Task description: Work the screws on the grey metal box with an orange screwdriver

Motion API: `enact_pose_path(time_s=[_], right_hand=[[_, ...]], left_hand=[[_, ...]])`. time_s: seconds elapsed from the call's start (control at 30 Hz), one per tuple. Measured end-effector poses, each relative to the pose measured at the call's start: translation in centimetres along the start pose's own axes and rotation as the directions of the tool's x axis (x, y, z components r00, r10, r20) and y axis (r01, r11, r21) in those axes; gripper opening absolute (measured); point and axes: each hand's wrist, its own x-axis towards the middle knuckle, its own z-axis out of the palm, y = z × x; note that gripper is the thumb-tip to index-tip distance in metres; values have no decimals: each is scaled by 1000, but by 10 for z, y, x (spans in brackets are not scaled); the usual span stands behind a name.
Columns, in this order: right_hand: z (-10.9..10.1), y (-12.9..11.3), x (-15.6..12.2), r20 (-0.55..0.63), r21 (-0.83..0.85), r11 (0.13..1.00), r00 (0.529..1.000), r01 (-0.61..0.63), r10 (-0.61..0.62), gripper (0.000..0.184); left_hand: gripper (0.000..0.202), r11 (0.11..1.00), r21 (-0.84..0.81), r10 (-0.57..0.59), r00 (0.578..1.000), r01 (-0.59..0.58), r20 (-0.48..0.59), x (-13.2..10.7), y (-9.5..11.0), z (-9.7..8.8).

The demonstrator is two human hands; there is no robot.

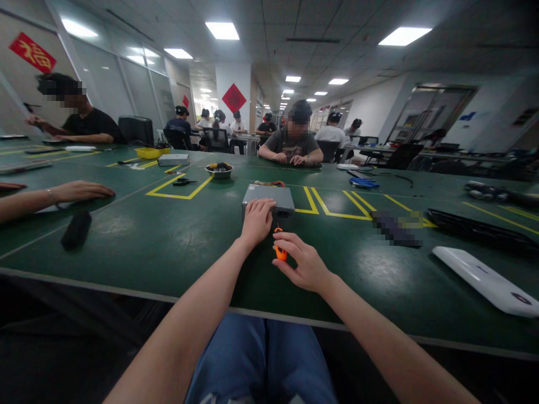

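Note:
A grey metal computer power supply (269,193) sits on the green table in front of me, with coloured cables at its far side and a socket on its near face. My left hand (256,221) grips its near left edge, fingers over the top. Just in front of the box, my right hand (301,261) is closed around the orange handle of a screwdriver (281,252). The screwdriver points away from me at the near face, close to the socket; whether its tip touches a screw is too small to tell.
Beyond the box stands a metal bowl (219,173) with tools. To the right lie a white device (484,280), a black strip-like object (480,229) and blue gloves (364,182). At left, a neighbour's hand (84,192) rests near a black object (76,230). A co-worker (290,140) sits opposite.

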Motion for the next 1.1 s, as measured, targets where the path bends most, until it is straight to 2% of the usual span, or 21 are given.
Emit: enact_pose_path(time_s=[0.13,0.4,0.63,0.9,1.1], right_hand=[[-5,-1,-1,41,-11,1000,999,-13,13,31],[0,1,0,-84,-19,1000,996,-17,15,23],[-4,-3,0,63,-21,999,998,-26,27,30],[-1,-1,1,-75,33,999,997,-15,17,22],[-2,-4,1,56,6,1000,998,-19,19,32]], left_hand=[[30,1000,11,-4,1000,4,14,0,1,-1],[27,998,58,-16,999,18,-35,-3,7,-7],[26,994,102,-43,998,46,-38,-4,9,-7],[27,991,128,-37,997,46,-75,-5,7,-5],[26,996,87,6,998,0,-60,-2,2,0]])
